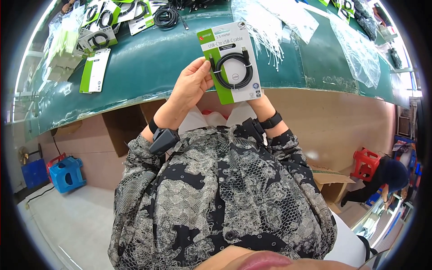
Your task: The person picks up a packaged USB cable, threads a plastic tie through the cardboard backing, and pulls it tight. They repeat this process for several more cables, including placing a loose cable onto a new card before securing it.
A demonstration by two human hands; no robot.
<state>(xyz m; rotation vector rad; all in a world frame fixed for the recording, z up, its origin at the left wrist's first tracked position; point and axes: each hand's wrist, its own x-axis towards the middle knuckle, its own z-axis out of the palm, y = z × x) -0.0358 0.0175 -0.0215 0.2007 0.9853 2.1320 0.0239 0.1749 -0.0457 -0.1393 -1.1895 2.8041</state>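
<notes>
A white and green backing card [236, 77] stands upright in front of me, over the near edge of the table. Fastened to its front by small white ties is a coiled black USB cable [250, 74]. My left hand [195, 80] pinches the card's left edge between thumb and fingers. Behind the lower right corner of the card is my right hand [260, 102]; its fingers are hidden, so I cannot see how it grips. Both wrists wear black straps with small devices.
The green table [148, 58] holds carded cables [99, 38], a single card [95, 71], a loose black cable coil [166, 17], white cable ties [265, 36] and clear bags [355, 54]. Below are a cardboard box [330, 177], stools [66, 173] and another person [391, 175].
</notes>
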